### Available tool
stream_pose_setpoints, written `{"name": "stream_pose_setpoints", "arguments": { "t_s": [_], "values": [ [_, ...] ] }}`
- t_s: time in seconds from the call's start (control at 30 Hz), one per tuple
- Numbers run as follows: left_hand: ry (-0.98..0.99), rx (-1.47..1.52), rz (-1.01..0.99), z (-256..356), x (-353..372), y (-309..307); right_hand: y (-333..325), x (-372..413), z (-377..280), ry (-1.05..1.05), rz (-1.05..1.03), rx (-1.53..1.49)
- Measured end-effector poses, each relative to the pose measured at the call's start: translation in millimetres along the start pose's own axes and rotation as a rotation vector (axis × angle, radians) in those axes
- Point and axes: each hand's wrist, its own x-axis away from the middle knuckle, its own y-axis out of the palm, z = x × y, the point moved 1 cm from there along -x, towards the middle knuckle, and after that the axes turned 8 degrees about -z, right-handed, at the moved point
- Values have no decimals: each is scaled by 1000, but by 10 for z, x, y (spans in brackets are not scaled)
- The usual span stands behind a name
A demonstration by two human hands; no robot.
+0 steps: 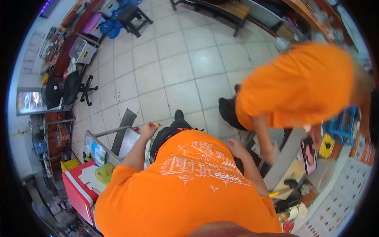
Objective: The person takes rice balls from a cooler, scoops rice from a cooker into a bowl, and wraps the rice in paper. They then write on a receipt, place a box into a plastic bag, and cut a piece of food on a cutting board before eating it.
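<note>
My left hand is out in front of me on the left, its fingers closed on a small yellow-brown piece that is too small to name. Below that hand, a pale flat surface lies beside a metal-edged counter. On the other side of my orange shirt, my right hand hovers near my waist with its fingers loosely apart. Nothing shows in it.
A co-worker in an orange shirt bends over the right counter, close to my right arm. On my left stand a red box and a yellow-green roll. A dark stool and a bench are farther ahead.
</note>
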Motion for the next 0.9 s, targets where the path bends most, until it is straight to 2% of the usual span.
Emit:
{"name": "stream_pose_setpoints", "arguments": {
  "t_s": [0.03,0.07,0.1,0.13,0.17,0.23,0.27,0.3,0.33,0.4,0.43,0.5,0.53,0.6,0.63,0.7,0.77,0.83,0.9],
  "values": [
    [-34,53,2,-167,-77,-161,97,-426,-77,-3,-15,16],
    [-56,66,2,-302,-146,-297,200,-837,-134,-67,-61,-124],
    [-122,253,13,-416,-178,-402,171,-1044,-454,-128,-111,-261],
    [-188,439,34,-489,-231,-527,118,-1274,-798,-57,-100,-354],
    [-235,625,71,-482,-388,-712,56,-1411,-1187,-72,-115,-332],
    [-312,844,64,-248,-641,-1067,-197,-1820,-2023,-109,23,-305],
    [-287,933,44,-50,-796,-1294,-376,-1927,-2503,-153,-11,-329],
    [-263,1020,19,164,-948,-1493,-555,-2106,-2774,-287,-65,-344],
    [-276,1038,45,408,-1145,-1702,-788,-2284,-3065,-241,-113,-385],
    [-122,1087,-26,881,-1502,-2072,-1222,-2784,-3356,-166,-222,-420],
    [-133,1106,-4,1048,-1688,-2187,-1385,-3034,-3562,-166,-242,-397],
    [-27,1196,-50,1402,-2150,-2468,-1700,-3477,-4220,-441,-215,43],
    [-33,1215,-23,1580,-2325,-2597,-1798,-3636,-4635,-495,-315,57],
    [17,1502,2,1934,-2500,-2839,-1803,-3848,-5385,-574,-557,12],
    [32,1521,40,2073,-2643,-3022,-1786,-3875,-5832,-590,-664,2],
    [81,1728,95,2301,-2783,-3332,-1727,-4028,-6491,-639,-711,-20],
    [80,1753,182,2419,-3019,-3728,-1674,-4323,-7074,-607,-795,-104],
    [180,1734,292,2404,-3275,-4040,-1655,-4647,-7610,-601,-831,-76],
    [194,1742,377,2266,-3650,-4361,-1559,-5006,-8107,-583,-902,-43]
  ]
}}
